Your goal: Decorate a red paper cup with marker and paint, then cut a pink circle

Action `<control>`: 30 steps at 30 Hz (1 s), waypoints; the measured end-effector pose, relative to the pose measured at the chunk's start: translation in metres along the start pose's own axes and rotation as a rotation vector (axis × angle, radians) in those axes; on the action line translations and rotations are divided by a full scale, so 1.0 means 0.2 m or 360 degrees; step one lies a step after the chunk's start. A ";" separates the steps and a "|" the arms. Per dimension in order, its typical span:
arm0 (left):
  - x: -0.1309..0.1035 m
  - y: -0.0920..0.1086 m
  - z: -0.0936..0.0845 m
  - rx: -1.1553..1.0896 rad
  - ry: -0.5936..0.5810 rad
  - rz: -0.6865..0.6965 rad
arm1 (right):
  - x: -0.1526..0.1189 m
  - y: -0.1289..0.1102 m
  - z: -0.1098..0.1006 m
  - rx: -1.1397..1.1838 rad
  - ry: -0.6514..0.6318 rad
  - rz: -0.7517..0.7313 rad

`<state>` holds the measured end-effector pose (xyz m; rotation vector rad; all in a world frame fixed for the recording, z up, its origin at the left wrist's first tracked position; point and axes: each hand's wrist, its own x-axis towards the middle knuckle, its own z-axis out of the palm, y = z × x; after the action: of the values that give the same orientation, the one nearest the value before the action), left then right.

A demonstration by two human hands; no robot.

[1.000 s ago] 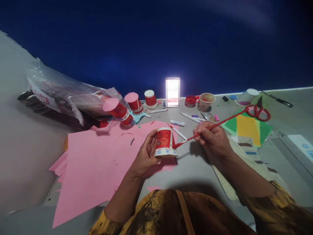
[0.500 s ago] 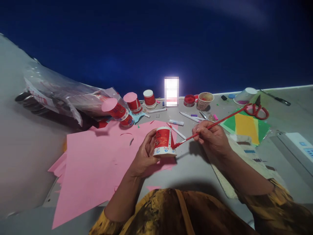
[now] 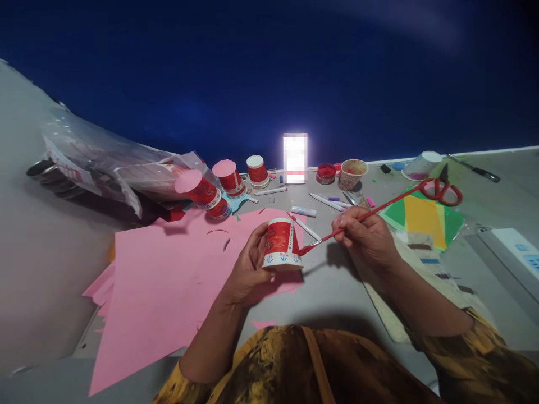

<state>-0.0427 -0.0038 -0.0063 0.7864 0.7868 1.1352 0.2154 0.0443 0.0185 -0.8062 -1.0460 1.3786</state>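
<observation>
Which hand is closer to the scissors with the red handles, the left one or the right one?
The right hand. It grips a thin red paintbrush just left of the red-handled scissors. The left hand is farther left, around a red and white paper cup.

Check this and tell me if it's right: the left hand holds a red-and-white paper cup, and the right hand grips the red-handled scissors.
Wrong on one point: the right hand grips a red paintbrush, not the red-handled scissors, as the head view shows. The left hand does hold a red-and-white paper cup.
</observation>
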 end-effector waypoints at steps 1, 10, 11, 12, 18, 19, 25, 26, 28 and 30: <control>0.00 0.00 0.00 -0.0001 0.0004 -0.0017 | 0.00 0.00 0.00 -0.0011 -0.0004 0.0003; 0.00 0.02 0.01 -0.0031 0.0038 -0.0064 | 0.00 0.01 0.00 0.0039 -0.0034 0.0014; 0.00 0.02 0.01 -0.0031 0.0037 -0.0065 | 0.00 0.02 0.00 0.0033 -0.0041 0.0022; -0.01 0.02 0.01 -0.0035 0.0034 -0.0068 | 0.00 0.02 0.00 0.0023 -0.0047 0.0031; -0.01 0.02 0.01 -0.0048 0.0033 -0.0088 | 0.01 0.02 0.01 0.0004 -0.0007 0.0059; -0.01 0.02 0.01 -0.0045 0.0032 -0.0091 | 0.01 0.01 0.01 0.0021 -0.0003 0.0050; 0.00 0.00 0.00 0.0002 0.0059 -0.0014 | 0.01 0.02 0.01 0.0005 0.0067 -0.0056; 0.00 -0.01 0.01 0.0006 0.0063 0.0005 | 0.00 0.02 0.01 -0.0038 0.0069 -0.0071; -0.01 -0.02 0.02 0.0002 0.0055 0.0030 | -0.01 0.04 0.00 -0.0154 0.0013 -0.0120; -0.01 -0.03 0.04 0.0003 0.0028 0.0035 | -0.02 0.07 -0.01 -0.0323 -0.0164 -0.0194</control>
<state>-0.0343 -0.0089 -0.0072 0.7895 0.7957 1.1626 0.2130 0.0413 0.0041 -0.8112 -1.3099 1.2345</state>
